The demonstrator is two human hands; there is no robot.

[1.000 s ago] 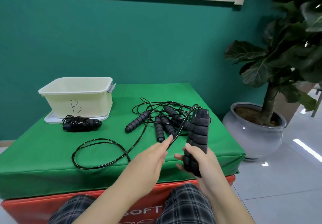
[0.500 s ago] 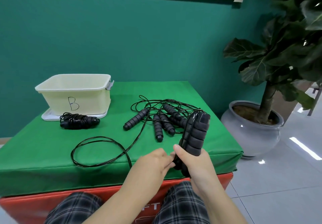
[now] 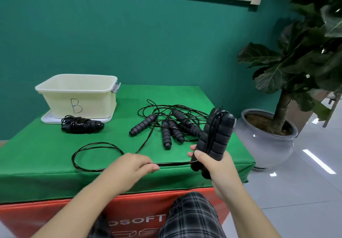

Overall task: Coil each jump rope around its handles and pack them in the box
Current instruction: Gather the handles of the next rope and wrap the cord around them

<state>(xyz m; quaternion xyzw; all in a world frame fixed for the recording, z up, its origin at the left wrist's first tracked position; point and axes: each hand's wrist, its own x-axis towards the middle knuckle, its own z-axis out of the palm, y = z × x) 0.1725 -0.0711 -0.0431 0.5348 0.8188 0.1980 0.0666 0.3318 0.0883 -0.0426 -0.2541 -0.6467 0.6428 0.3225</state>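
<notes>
My right hand (image 3: 212, 161) grips two black ribbed foam handles (image 3: 215, 138) together; my left hand (image 3: 133, 165) pinches their thin black cord (image 3: 174, 163), right of the cream plastic box (image 3: 77, 95).

indoor room | teal wall (image 3: 148, 43) | potted plant (image 3: 288, 82) | tiled floor (image 3: 296, 191)

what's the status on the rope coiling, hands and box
Right hand grips paired handles. Left hand pinches the loose rope. One coiled rope beside the box. Uncoiled pile waiting; nothing in the way.
</notes>
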